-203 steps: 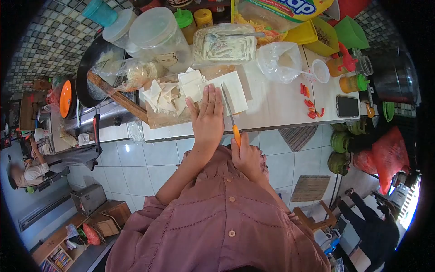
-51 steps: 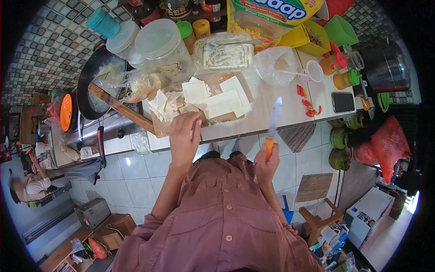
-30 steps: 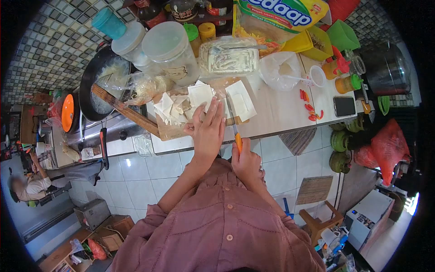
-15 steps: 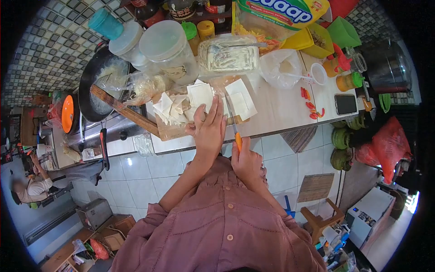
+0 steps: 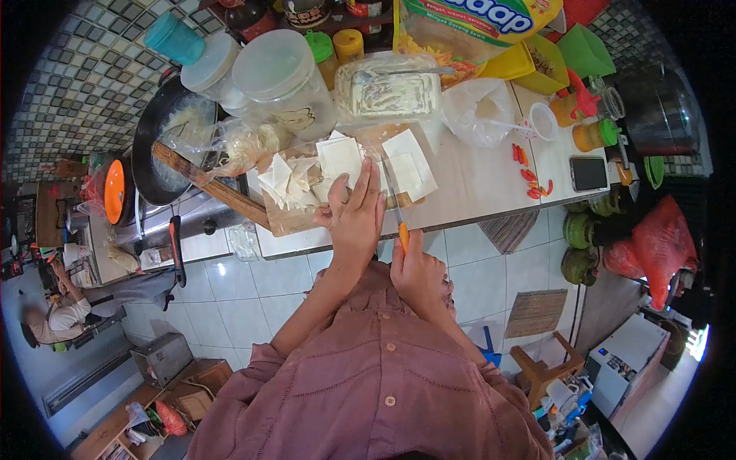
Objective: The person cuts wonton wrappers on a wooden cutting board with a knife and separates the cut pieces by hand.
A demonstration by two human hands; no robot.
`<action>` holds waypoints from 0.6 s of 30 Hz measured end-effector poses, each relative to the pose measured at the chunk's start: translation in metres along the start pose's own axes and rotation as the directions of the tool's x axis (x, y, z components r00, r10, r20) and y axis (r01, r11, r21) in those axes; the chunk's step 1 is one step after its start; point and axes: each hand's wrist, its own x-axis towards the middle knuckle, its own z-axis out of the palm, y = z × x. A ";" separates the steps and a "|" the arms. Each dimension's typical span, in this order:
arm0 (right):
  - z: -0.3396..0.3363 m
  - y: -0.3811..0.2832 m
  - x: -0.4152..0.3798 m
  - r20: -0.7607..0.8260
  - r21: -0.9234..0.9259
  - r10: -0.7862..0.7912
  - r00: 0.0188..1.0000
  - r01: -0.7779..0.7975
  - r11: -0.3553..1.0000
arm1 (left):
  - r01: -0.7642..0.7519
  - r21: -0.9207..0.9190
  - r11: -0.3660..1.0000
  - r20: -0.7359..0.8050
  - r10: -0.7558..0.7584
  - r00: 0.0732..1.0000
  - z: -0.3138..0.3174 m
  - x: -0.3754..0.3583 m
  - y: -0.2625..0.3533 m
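My left hand (image 5: pixel 355 212) lies flat, fingers spread, pressing down on white wrapper sheets (image 5: pixel 408 162) on a wooden cutting board (image 5: pixel 285 218). My right hand (image 5: pixel 415 267) grips the orange handle of a knife (image 5: pixel 395 208). The blade runs along the right side of my left fingers and rests on the sheets. A pile of cut white squares and folded pieces (image 5: pixel 299 175) sits on the board's left part.
Behind the board stand big lidded jars (image 5: pixel 282 73), a tub of pale filling (image 5: pixel 387 86), a plastic bag (image 5: pixel 481 109) and yellow containers (image 5: pixel 540 60). Red chillies (image 5: pixel 529 172) and a phone (image 5: pixel 589 173) lie to the right. A wok (image 5: pixel 162 134) sits left on the stove.
My right hand brought the raised knife down from the right to the sheets, and my left hand moved onto the sheets and pressed flat. In the last half second little has moved.
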 end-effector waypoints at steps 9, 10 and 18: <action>-0.005 -0.005 0.007 0.012 -0.105 0.013 1.000 -0.012 0.994 | -0.011 0.028 1.000 -0.022 0.012 1.000 0.006 -0.001 -0.005; -0.005 -0.006 0.008 0.011 -0.106 0.013 1.000 -0.012 0.994 | -0.011 0.020 1.000 -0.009 0.011 1.000 0.006 -0.001 -0.004; 0.000 -0.009 0.017 -0.004 -0.163 0.032 0.999 -0.032 0.986 | 0.000 0.019 1.000 0.034 -0.001 0.999 0.000 0.000 0.000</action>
